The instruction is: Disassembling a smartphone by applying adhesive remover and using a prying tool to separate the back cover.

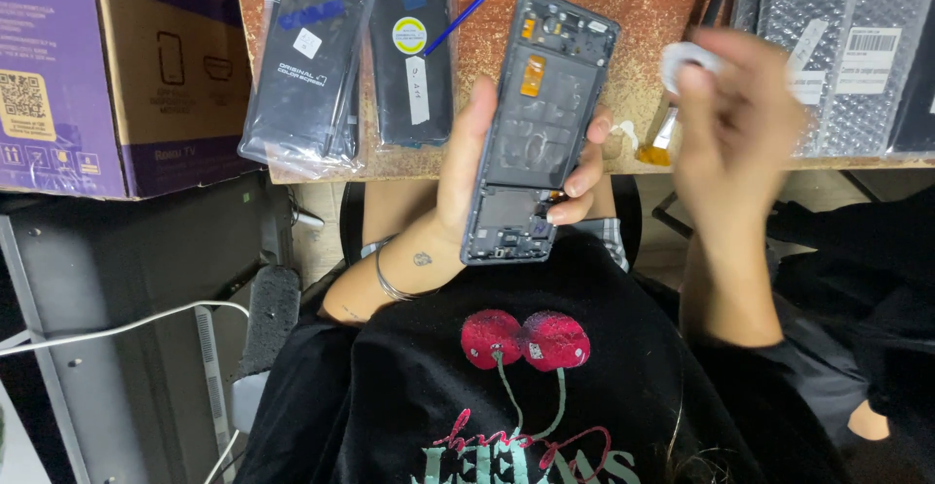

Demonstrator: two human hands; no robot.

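My left hand [487, 187] clamps an opened phone frame [539, 124] by its long edges, thumb along the left side, fingers [577, 184] curling round the right, the bare inner side turned up toward me. The frame's long axis runs from its lower end just above my chest up and slightly rightward over the tabletop [643, 7] edge, the camera cut-outs at the far end. My right hand [735, 114] is blurred, raised just to the right of the frame and apart from it; its fingers are closed on a small white ring-shaped thing, perhaps a tape roll [687, 58], though the blur leaves the grip uncertain. The frame thus lies to the left of those fingers, near them, its upper half at about their height.

Beyond, on the tabletop, two bagged phone screens [351, 60] lie side by side to the left, a blue pen [477, 5] slanting between them and the frame. Bubble-wrapped packets [838, 46] sit at the right. A purple and brown cardboard box [107, 65] stands at far left.
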